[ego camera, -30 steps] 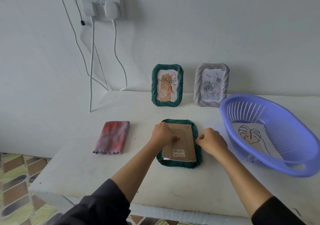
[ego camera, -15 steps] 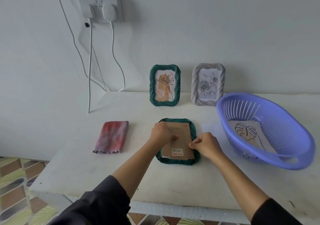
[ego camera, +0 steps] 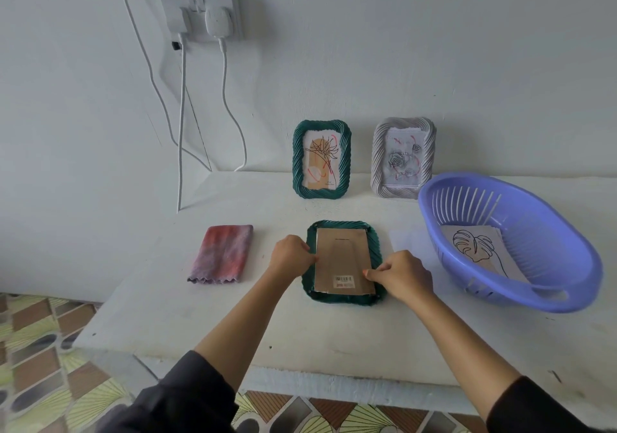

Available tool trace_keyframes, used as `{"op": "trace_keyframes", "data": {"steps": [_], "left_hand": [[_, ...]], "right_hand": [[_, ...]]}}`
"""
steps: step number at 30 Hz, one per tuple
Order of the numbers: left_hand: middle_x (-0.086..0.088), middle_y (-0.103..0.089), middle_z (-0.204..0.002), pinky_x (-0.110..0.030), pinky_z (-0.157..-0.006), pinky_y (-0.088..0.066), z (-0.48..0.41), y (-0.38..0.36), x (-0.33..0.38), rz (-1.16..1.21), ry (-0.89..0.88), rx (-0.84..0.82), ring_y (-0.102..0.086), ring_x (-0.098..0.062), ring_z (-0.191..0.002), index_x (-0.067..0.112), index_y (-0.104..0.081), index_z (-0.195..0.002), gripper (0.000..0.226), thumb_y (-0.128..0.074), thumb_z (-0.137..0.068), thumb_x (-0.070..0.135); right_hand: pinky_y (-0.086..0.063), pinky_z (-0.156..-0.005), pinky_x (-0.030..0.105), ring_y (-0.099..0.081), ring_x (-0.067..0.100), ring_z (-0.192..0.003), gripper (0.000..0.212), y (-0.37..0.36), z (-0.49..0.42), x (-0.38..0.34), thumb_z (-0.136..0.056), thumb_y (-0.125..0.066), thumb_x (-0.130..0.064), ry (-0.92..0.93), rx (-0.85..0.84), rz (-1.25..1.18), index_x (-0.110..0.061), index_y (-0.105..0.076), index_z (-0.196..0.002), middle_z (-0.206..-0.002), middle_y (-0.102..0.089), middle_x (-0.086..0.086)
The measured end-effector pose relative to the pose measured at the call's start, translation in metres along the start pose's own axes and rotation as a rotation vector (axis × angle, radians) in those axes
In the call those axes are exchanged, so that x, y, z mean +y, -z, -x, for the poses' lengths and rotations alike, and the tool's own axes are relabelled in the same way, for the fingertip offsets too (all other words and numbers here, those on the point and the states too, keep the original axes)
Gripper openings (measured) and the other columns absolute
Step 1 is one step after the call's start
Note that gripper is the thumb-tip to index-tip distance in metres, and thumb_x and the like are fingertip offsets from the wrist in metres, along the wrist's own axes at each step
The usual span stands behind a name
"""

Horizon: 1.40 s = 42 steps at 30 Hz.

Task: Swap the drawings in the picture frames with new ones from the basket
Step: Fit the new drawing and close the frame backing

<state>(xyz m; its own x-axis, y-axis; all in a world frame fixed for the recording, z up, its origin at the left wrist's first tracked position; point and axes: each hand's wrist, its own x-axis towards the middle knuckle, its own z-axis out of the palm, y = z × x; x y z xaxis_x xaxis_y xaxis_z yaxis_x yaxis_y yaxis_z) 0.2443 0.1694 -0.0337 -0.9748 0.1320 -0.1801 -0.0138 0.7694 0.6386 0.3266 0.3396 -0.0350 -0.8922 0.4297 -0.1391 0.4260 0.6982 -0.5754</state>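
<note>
A green picture frame (ego camera: 376,249) lies face down in the middle of the table, its brown backing board (ego camera: 342,255) set flat inside it. My left hand (ego camera: 289,258) grips the frame's left rim with curled fingers. My right hand (ego camera: 402,274) holds the right rim, thumb tip on the board's edge. A purple basket (ego camera: 551,255) at the right holds a leaf drawing (ego camera: 475,249). Another green frame (ego camera: 297,159) and a grey frame (ego camera: 379,159), each with a drawing, stand against the wall.
A folded red-purple cloth (ego camera: 222,254) lies left of the frame. A white sheet (ego camera: 402,237) lies between the frame and the basket. A wall socket (ego camera: 200,12) with plugs and hanging cables is at the upper left. The table's front edge is near my arms.
My left hand slid off the top of the backing board to the frame's left rim. My right hand moved in onto the right edge. The board now sits square in the frame.
</note>
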Motion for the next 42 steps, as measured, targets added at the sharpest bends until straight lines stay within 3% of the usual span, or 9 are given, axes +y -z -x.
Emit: {"op": "trace_keyframes", "data": {"steps": [3, 6, 13, 19, 23, 26, 34, 38, 42], "left_hand": [[-0.005, -0.057, -0.083, -0.032, -0.071, -0.053, 0.009, 0.002, 0.000, 0.132, 0.034, -0.083, -0.054, -0.020, -0.072, 0.003, -0.068, -0.103, 0.021, -0.065, -0.084, 0.011], [-0.001, -0.055, -0.076, -0.021, -0.057, -0.043, 0.015, 0.002, -0.001, 0.126, 0.030, -0.094, -0.050, -0.017, -0.072, 0.002, -0.070, -0.102, 0.023, -0.069, -0.080, 0.009], [-0.005, -0.061, -0.090, -0.026, -0.070, -0.042, 0.018, 0.000, -0.006, 0.118, 0.010, -0.103, -0.051, -0.019, -0.081, 0.001, -0.072, -0.103, 0.031, -0.074, -0.071, 0.002], [-0.004, -0.058, -0.092, -0.024, -0.065, -0.040, 0.022, -0.003, -0.007, 0.158, 0.008, -0.093, -0.049, -0.018, -0.084, 0.000, -0.070, -0.104, 0.031, -0.073, -0.073, -0.001], [-0.004, -0.055, -0.090, -0.016, -0.050, -0.034, 0.024, -0.002, -0.008, 0.197, 0.014, -0.119, -0.047, -0.015, -0.073, -0.001, -0.070, -0.103, 0.029, -0.071, -0.074, -0.004], [-0.004, -0.055, -0.090, -0.016, -0.050, -0.034, 0.025, -0.002, -0.009, 0.195, -0.006, -0.107, -0.047, -0.016, -0.079, -0.001, -0.070, -0.103, 0.028, -0.070, -0.075, -0.003], [-0.004, -0.057, -0.105, -0.022, -0.074, -0.036, 0.025, 0.000, -0.015, 0.008, -0.191, -0.031, -0.046, -0.015, -0.092, 0.006, -0.068, -0.110, 0.031, -0.071, -0.079, 0.013], [-0.002, -0.069, -0.098, -0.005, -0.055, -0.036, 0.024, 0.011, -0.019, -0.120, -0.354, -0.094, -0.051, -0.008, -0.080, 0.010, -0.075, -0.095, 0.023, -0.076, -0.074, 0.020], [0.001, -0.071, -0.100, -0.005, -0.059, -0.035, 0.025, 0.015, -0.027, -0.257, -0.456, -0.188, -0.050, -0.006, -0.077, 0.017, -0.076, -0.094, 0.024, -0.077, -0.073, 0.028]], "right_hand": [[-0.045, -0.082, 0.031, -0.063, 0.027, -0.090, 0.025, -0.002, 0.002, -0.002, -0.077, -0.070, -0.036, -0.017, -0.013, 0.004, -0.012, -0.073, -0.080, -0.093, -0.073, 0.005], [-0.043, -0.082, 0.030, -0.063, 0.026, -0.093, 0.017, -0.004, 0.005, -0.005, -0.075, -0.071, -0.033, -0.032, -0.008, 0.000, -0.017, -0.074, -0.080, -0.093, -0.072, 0.002], [-0.042, -0.081, 0.031, -0.062, 0.026, -0.092, 0.010, -0.005, 0.010, 0.000, -0.076, -0.069, -0.026, -0.026, -0.004, -0.037, -0.017, -0.074, -0.076, -0.092, -0.073, 0.002], [-0.045, -0.088, 0.034, -0.062, 0.027, -0.094, 0.011, -0.007, 0.013, 0.002, -0.076, -0.068, -0.023, -0.033, 0.014, -0.065, -0.014, -0.074, -0.079, -0.094, -0.072, 0.004], [-0.045, -0.086, 0.033, -0.062, 0.026, -0.094, 0.008, -0.009, 0.013, 0.002, -0.076, -0.068, -0.023, -0.033, 0.012, -0.066, -0.017, -0.073, -0.077, -0.094, -0.072, 0.002], [-0.046, -0.088, 0.034, -0.062, 0.023, -0.095, 0.007, -0.010, 0.012, 0.003, -0.078, -0.068, -0.025, -0.012, 0.019, -0.066, -0.019, -0.072, -0.078, -0.095, -0.072, 0.000], [-0.039, -0.087, 0.033, -0.059, 0.021, -0.100, 0.018, -0.014, 0.013, 0.012, -0.080, -0.068, -0.031, 0.093, 0.076, -0.016, -0.020, -0.069, -0.093, -0.097, -0.063, -0.001], [-0.032, -0.076, 0.029, -0.055, 0.017, -0.093, 0.021, -0.007, 0.015, 0.018, -0.075, -0.071, -0.033, 0.311, 0.079, 0.077, -0.021, -0.070, -0.093, -0.092, -0.052, -0.005], [-0.037, -0.082, 0.031, -0.050, 0.008, -0.082, 0.021, -0.001, 0.016, 0.023, -0.073, -0.075, -0.032, 0.417, -0.047, 0.115, -0.020, -0.073, -0.089, -0.088, -0.059, -0.011]]}}
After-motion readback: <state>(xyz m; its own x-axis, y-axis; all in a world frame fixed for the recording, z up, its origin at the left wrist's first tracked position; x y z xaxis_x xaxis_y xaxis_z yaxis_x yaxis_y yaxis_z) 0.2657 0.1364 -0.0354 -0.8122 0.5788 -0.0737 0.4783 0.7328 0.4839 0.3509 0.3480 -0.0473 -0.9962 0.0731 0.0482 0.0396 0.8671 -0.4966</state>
